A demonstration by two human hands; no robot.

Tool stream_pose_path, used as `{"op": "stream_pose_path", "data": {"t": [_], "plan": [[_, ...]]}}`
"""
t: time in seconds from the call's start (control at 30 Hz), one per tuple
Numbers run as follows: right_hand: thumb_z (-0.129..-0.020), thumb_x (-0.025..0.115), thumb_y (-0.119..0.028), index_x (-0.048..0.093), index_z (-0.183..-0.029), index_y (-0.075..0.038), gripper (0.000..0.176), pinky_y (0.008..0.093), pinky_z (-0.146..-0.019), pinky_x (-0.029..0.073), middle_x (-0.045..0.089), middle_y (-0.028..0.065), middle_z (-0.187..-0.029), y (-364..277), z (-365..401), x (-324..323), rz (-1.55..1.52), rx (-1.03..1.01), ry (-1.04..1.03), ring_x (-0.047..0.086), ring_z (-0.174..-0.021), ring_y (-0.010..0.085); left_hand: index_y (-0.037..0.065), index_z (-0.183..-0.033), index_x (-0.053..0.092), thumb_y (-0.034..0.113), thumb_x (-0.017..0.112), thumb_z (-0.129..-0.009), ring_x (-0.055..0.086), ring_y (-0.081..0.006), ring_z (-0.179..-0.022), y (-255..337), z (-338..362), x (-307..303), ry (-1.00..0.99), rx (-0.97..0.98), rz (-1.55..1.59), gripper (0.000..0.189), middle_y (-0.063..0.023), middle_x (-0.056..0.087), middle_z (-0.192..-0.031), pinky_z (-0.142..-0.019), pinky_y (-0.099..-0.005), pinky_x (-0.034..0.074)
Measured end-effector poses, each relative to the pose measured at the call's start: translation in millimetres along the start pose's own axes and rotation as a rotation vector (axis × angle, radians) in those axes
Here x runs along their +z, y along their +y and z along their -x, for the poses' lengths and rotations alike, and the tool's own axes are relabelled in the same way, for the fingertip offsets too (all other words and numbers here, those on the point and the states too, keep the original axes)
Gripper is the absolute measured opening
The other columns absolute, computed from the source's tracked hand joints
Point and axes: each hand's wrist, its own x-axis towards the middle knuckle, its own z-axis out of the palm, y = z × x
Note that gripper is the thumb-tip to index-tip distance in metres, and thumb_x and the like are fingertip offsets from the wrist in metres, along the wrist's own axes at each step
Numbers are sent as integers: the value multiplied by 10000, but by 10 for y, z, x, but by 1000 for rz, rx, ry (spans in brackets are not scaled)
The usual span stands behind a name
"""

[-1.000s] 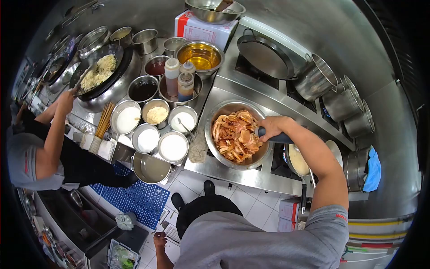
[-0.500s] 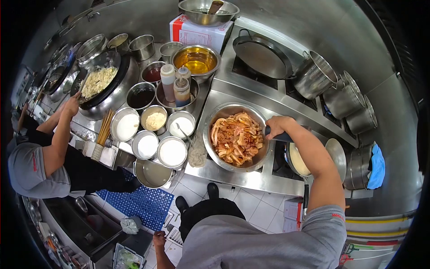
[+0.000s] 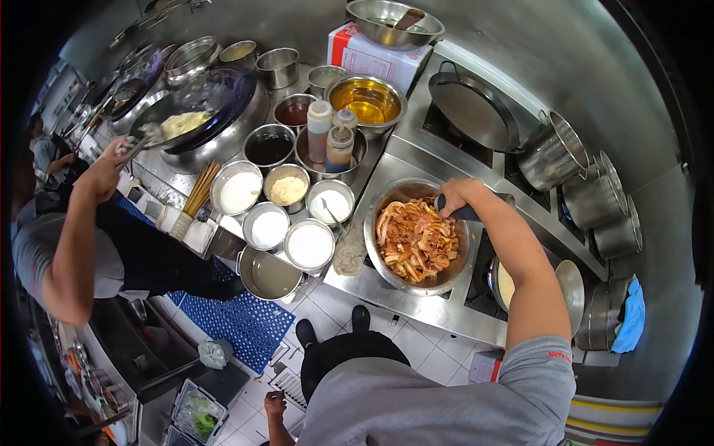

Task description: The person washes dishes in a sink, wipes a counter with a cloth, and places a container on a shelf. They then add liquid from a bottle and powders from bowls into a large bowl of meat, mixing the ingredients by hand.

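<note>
My right hand point(image 3: 460, 196) is closed around a thick dark handle point(image 3: 483, 208) at the right rim of a wide steel bowl point(image 3: 378, 256). What the handle belongs to is hidden. Sliced raw meat in reddish-brown marinade point(image 3: 418, 239) fills the bowl, which rests on the steel stove top. My left hand point(image 3: 275, 406) hangs low beside my body, fingers curled, with nothing visible in it. A grey cloth point(image 3: 349, 251) lies just left of the bowl.
At left, a co-worker's hand point(image 3: 104, 178) holds a metal utensil at a wok point(image 3: 245, 111) with yellowish food. Pots of white powder point(image 3: 309, 245) and sauce, squeeze bottles point(image 3: 320, 134) and an oil bowl point(image 3: 364, 100) stand between us. Tall pots point(image 3: 554, 152) line the stove's back.
The view has shifted, so the counter sits further right. My right hand stays at the bowl's rim on the handle. The co-worker's arm and utensil have moved, and the wok is tilted differently.
</note>
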Motion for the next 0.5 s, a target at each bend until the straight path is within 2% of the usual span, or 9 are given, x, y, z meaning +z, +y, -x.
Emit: {"op": "stream_pose_path", "data": {"t": [0.3,0.5], "plan": [[-641,770,-537,607,-1287,-66,816,397,-956,508,649,142,-1245,-496,41,-259,57,-116,44,624,-1139,287,59,-988,557,133,722,-836,500,-87,-475,-14,-104,-21,0,-24,54,236,-61,627,-720,-377,-238,373],[-639,776,-520,639,-1247,-69,770,411,-916,523,672,152,-1192,-771,72,-176,80,-185,39,645,-1088,306,48,-982,570,181,710,-838,523,-98,-494,42,-283,-180,-41,47,11,242,-66,649,-750,-394,-242,401]]}}
